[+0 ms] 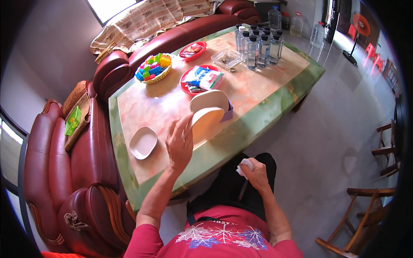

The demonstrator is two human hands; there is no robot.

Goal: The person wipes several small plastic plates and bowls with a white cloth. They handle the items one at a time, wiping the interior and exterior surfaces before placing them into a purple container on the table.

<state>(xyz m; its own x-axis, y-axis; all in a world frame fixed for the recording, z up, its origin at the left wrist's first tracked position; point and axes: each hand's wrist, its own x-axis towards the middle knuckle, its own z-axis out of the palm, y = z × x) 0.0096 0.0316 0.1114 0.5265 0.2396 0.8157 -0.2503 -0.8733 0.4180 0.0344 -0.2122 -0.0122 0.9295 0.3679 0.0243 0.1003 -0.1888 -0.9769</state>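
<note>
My left hand [180, 142] is raised over the near part of the table, its fingers closed on the edge of a pale cream dish [207, 119] that is tilted up. Just beyond stands another rounded beige dish-like piece [209, 99], partly hidden by the held one, with a purple box-like piece [228, 112] at its right. A shallow pinkish-white dish [143, 142] lies on the table left of my left hand. Near my lap, my right hand [257, 173] is closed around a crumpled white tissue or cloth [245, 167].
The stone-look table [258, 112] has a green border. On it are a basket of coloured blocks [153, 69], two red plates with packets [201, 80], a clear square tray [226, 59] and several bottles [263, 51]. Red sofas [94, 150] stand left and behind; a wooden chair [357, 219] stands right.
</note>
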